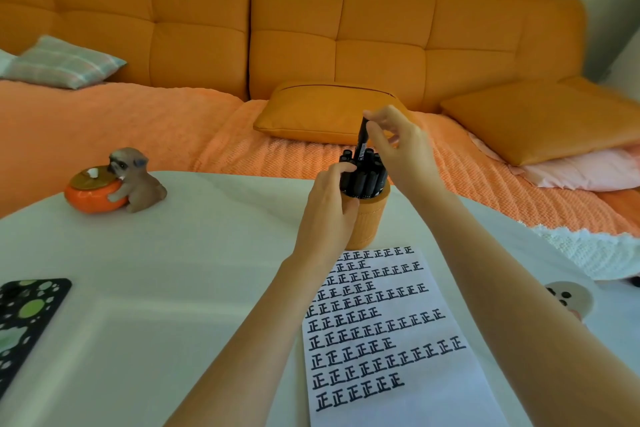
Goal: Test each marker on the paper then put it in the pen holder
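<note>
Black cylindrical marker [362, 139], upright at frame centre, its lower end level with the tops of the other markers [363, 180] packed in the orange ribbed pen holder [370, 218]. The right hand [401, 146] pinches the marker's top in its fingertips, and the left hand [329, 204] wraps the holder's wall. Flat white paper [415, 402], rows of black characters, lies just below the holder on the smooth white table [173, 270].

Black markers [364, 181] crowding pen holder [369, 220] mouth; left hand [328, 208] gripping holder's left side, right hand [401, 146] pinching marker [362, 135] above it, both blocking approach; bare tabletop [207, 236] stretching leftward to dog figurine [138, 181]; phone [24, 319] lying at left edge.
</note>
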{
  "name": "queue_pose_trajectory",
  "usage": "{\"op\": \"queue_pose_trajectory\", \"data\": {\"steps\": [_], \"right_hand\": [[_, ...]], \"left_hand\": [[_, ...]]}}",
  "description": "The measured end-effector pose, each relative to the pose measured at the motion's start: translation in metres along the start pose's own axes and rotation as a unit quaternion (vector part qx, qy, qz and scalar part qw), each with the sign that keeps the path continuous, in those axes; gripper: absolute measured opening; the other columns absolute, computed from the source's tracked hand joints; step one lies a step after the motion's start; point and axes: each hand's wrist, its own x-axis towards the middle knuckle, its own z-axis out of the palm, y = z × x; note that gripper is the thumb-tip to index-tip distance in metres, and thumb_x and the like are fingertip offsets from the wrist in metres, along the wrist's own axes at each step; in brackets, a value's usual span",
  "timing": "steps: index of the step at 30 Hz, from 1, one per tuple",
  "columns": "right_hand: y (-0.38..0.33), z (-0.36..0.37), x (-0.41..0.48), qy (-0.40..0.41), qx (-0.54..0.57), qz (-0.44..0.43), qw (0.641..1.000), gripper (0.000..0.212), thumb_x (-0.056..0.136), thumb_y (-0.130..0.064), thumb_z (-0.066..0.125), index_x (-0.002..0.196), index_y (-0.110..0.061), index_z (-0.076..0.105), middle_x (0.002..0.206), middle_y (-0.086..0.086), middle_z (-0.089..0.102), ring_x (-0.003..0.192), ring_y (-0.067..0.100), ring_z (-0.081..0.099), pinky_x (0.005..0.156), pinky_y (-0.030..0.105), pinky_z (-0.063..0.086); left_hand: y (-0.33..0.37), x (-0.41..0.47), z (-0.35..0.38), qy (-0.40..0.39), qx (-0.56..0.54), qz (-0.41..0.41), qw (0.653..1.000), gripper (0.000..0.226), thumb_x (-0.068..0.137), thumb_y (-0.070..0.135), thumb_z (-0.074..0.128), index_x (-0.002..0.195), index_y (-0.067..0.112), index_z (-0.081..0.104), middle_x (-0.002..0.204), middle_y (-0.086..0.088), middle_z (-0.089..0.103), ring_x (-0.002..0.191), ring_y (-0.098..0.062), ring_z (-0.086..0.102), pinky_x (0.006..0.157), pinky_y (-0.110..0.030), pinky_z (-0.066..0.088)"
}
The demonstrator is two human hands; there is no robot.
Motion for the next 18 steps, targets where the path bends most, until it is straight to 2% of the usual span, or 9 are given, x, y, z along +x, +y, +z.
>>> {"op": "queue_pose_trajectory", "data": {"steps": [3,5,7,10,13,18], "right_hand": [[0.007,0.004,-0.006,-0.04,-0.049,0.012,0.998,0.022,0.096,-0.03,0.051,0.104,-0.015,0.065,0.105,0.001,0.069,0.101,0.02,0.059,0.078,0.042,0.051],[0.015,0.009,-0.016,-0.084,-0.083,0.032,0.993,0.032,0.097,-0.033,0.05,0.114,-0.011,0.066,0.117,0.006,0.065,0.106,0.019,0.054,0.08,0.031,0.045],[0.019,0.013,-0.02,-0.088,-0.069,0.042,0.993,0.034,0.098,-0.033,0.048,0.12,-0.014,0.066,0.127,0.004,0.06,0.113,0.016,0.048,0.082,0.026,0.039],[0.016,0.011,-0.021,-0.081,-0.053,0.024,0.995,0.029,0.099,-0.026,0.047,0.113,-0.014,0.069,0.13,0.003,0.06,0.121,0.016,0.042,0.091,0.025,0.035],[0.013,0.007,-0.024,-0.093,-0.046,0.024,0.994,0.029,0.1,-0.022,0.043,0.115,-0.016,0.068,0.127,0.002,0.062,0.126,0.016,0.04,0.097,0.024,0.031],[0.009,0.0,-0.026,-0.075,0.054,0.082,0.992,0.03,0.1,-0.022,0.045,0.125,-0.018,0.061,0.137,0.0,0.052,0.131,0.016,0.034,0.108,0.029,0.028]], "left_hand": [[0.0,0.0,0.0,0.003,0.009,0.004,1.0,0.045,0.089,0.003,0.056,0.127,0.022,0.043,0.127,-0.002,0.048,0.116,-0.015,0.048,0.089,-0.036,0.051],[0.0,-0.001,0.0,0.002,0.023,0.004,1.0,0.047,0.089,0.004,0.056,0.129,0.023,0.041,0.127,-0.003,0.048,0.115,-0.016,0.049,0.088,-0.035,0.051],[-0.002,0.0,0.001,0.001,0.028,0.006,1.0,0.049,0.089,0.004,0.056,0.131,0.024,0.041,0.128,-0.004,0.048,0.115,-0.016,0.049,0.088,-0.037,0.051],[-0.004,0.0,0.001,0.001,0.023,0.007,1.0,0.049,0.089,0.004,0.055,0.131,0.023,0.041,0.13,-0.004,0.047,0.116,-0.017,0.048,0.089,-0.039,0.05],[-0.004,0.001,-0.001,0.001,0.02,0.004,1.0,0.048,0.089,0.004,0.055,0.131,0.024,0.042,0.129,-0.004,0.047,0.115,-0.017,0.049,0.089,-0.039,0.05],[-0.002,0.002,-0.006,0.006,-0.001,0.006,1.0,0.046,0.09,0.006,0.055,0.132,0.023,0.044,0.129,-0.002,0.047,0.116,-0.014,0.049,0.092,-0.039,0.05]]}}
